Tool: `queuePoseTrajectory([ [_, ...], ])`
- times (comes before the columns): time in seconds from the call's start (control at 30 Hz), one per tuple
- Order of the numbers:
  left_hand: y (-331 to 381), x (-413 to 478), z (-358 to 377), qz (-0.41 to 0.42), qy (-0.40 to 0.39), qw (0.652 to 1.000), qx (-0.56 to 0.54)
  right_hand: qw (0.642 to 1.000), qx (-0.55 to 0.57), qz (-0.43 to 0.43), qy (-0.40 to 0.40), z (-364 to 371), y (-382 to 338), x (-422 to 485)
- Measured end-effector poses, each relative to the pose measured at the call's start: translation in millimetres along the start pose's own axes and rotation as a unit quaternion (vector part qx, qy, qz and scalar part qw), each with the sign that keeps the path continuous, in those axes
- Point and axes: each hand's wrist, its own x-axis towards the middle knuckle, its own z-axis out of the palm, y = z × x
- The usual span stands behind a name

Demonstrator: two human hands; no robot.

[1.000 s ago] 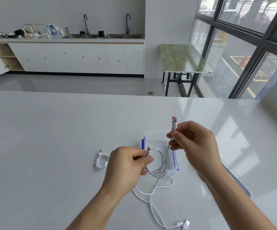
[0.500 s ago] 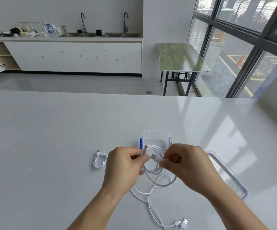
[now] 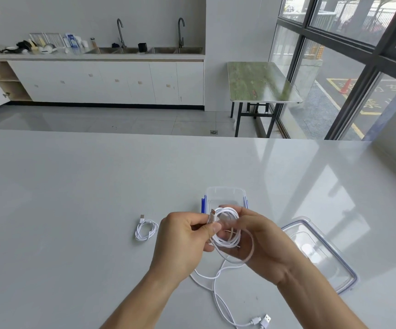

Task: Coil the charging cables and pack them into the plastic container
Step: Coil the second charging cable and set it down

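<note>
White charging cable [image 3: 226,233], wound into several loops and held in the air just above and in front of the plastic container [image 3: 224,189]. The left hand [image 3: 185,241] pinches the bundle between thumb and forefinger just below one plug [image 3: 212,213], which stands up out of the grip. This pinch probably serves as the fixed point that stops the loops from springing apart. The right hand [image 3: 266,245] has its fingers curled round the far side of the loops, and one slack turn hangs over its palm, so the winding appears nearly finished but not yet secured. Holding the coil close to the container keeps the drop short.

The container stands open on the table [image 3: 73,210], with blue clips on both sides. What it holds cannot be told, since the hands cover its near part. Its clear, blue-edged lid [image 3: 330,262] lies to the right, apart from it, leaving the opening free.

A coiled cable [image 3: 146,230] rests left of the hands, apparently ready for packing. A loose cable [image 3: 216,298] trails towards the viewer, its two plugs lying together. It appears to be separate and not yet wound.

No brand or label is legible on the cables, container or lid. The yellow road markings beyond the window [image 3: 334,67] are too blurred to read.
</note>
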Motion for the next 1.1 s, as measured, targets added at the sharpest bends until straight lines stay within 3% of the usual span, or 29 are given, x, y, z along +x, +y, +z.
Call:
queuePoseTrajectory([
  [0.07, -2, 2, -1, -0.006, 0.005, 1.000, -0.023, 0.995, 0.101, 0.001, 0.021, 1, 2, 1],
  [0.13, -2, 3, -1, -0.012, 0.001, 0.999, -0.048, 0.985, 0.141, -0.027, 0.094, -2, 6, 4],
  [0.23, -2, 1, 1, -0.007, -0.009, 0.998, -0.063, 0.971, 0.176, -0.083, 0.138, -10, 9, 10],
  [0.4, -7, 0, -3, -0.009, 0.011, 0.997, -0.080, 0.911, 0.218, -0.211, 0.279, -36, 1, 4],
  [0.53, -8, 2, -4, -0.011, 0.022, 0.998, -0.065, 0.888, 0.072, -0.338, 0.305, -31, 0, -15],
  [0.67, -8, 3, 0, -0.003, 0.031, 0.999, -0.032, 0.837, -0.190, -0.439, 0.266, -21, -3, -34],
  [0.77, -8, 3, 4, 0.002, 0.033, 0.999, -0.017, 0.791, -0.420, -0.392, 0.209, -12, -7, -44],
  [0.87, -7, 2, 10, 0.009, 0.041, 0.999, -0.014, 0.748, -0.556, -0.304, 0.196, -3, -6, -40],
  [1.0, -7, -3, 16, 0.055, 0.032, 0.998, 0.025, 0.719, -0.588, -0.265, 0.259, 3, 0, -27],
  [1.1, -9, -7, 19, 0.081, 0.017, 0.995, 0.053, 0.697, -0.617, -0.252, 0.264, 7, 2, -17],
])
